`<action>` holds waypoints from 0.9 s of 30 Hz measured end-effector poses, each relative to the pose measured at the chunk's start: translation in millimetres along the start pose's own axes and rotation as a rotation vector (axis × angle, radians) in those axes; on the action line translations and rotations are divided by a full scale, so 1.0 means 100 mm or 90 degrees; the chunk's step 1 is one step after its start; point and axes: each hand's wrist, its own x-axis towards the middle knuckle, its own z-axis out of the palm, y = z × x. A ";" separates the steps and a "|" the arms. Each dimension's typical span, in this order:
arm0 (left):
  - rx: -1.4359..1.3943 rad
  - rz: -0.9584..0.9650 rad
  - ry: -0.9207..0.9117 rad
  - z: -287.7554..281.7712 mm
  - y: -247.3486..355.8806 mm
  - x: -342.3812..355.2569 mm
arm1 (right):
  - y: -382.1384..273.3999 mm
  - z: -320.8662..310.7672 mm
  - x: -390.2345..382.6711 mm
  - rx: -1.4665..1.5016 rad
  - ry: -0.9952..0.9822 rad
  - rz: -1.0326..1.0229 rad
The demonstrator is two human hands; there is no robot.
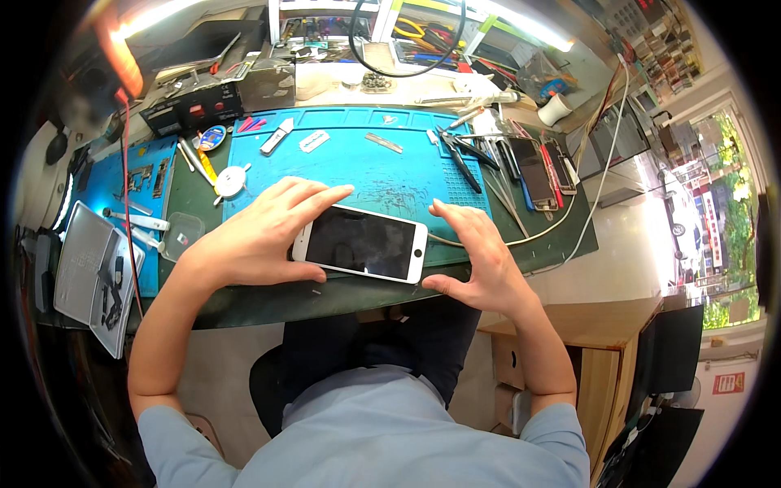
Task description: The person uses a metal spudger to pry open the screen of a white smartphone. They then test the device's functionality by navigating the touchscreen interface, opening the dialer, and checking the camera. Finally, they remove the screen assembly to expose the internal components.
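Observation:
A white-framed smartphone [360, 243] with a dark screen lies face up, slightly tilted, near the front edge of the blue work mat [325, 175]. My left hand [259, 233] curves around its left end, fingers stretched and thumb apart, the thumb close to the phone's lower edge. At the home-button end my right hand [483, 259] is open, its thumb by the lower right corner and its fingers off the upper corner. Neither hand visibly grips the phone; light contact I cannot tell. A pale cable [521, 241] runs from the right toward the phone's right end, partly hidden by my right hand.
Pliers [460, 159], tweezers [506, 199] and opened phone parts [533, 171] lie to the right. A utility knife [277, 137] and metal pieces [384, 143] sit farther back. On the left are a small clear box [182, 236] and a grey case [85, 256].

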 end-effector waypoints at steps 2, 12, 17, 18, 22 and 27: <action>-0.017 -0.012 0.010 -0.01 -0.05 -0.05 | -0.01 0.03 -0.01 -0.018 0.001 -0.010; -0.047 0.011 0.056 0.05 -0.17 -0.10 | -0.08 0.19 0.08 -0.055 -0.017 -0.050; -0.019 0.036 0.052 0.06 -0.14 -0.09 | -0.15 0.16 0.13 0.001 -0.015 -0.018; -0.008 0.040 0.049 0.07 -0.15 -0.09 | -0.14 0.15 0.15 0.015 -0.018 -0.013; 0.025 0.041 0.047 0.10 -0.15 -0.09 | -0.11 0.12 0.19 0.060 -0.021 -0.012; 0.030 0.033 0.050 0.11 -0.14 -0.08 | -0.13 0.11 0.22 0.035 -0.005 -0.049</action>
